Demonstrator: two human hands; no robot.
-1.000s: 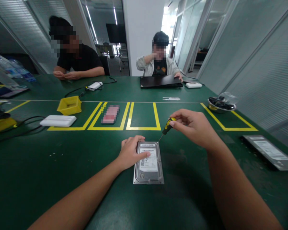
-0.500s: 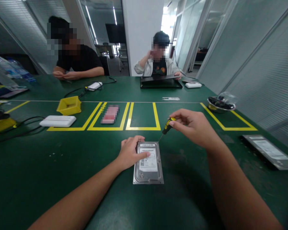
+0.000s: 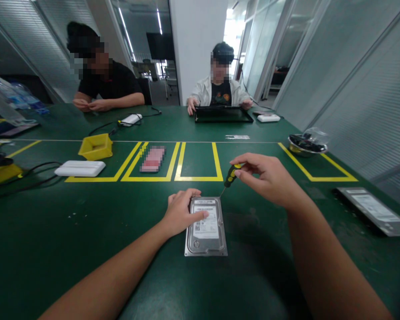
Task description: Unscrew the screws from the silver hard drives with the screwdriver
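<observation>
From the head camera we see a yellow bin (image 3: 96,147) on the left of the green table (image 3: 53,231), open side up, its contents hidden from us, and a metal bowl (image 3: 307,146) on the right holding dark small parts we cannot make out. A flat white box (image 3: 80,168) lies just in front of the bin, inside yellow floor-style tape outlines (image 3: 197,178), and a pink blurred item (image 3: 152,159) sits in the next outline. A grey flat plate (image 3: 375,210) rests near the right edge. Across the table two other people sit; one has both hands at a black tray (image 3: 223,114), with a white device (image 3: 268,118) beside it. Nothing stands between us and the hard drive (image 3: 206,226), which lies flat at the table's middle, close to us, label up, its long axis running away from us. Our left hand (image 3: 181,213) presses on its far left corner, fingers spread over the label, pinning it rather than grasping. Our right hand (image 3: 266,178) pinches the black-and-yellow handle of a screwdriver (image 3: 229,178) between fingertips; the tool slants down and to the left, its thin tip meeting the drive's far right corner.
</observation>
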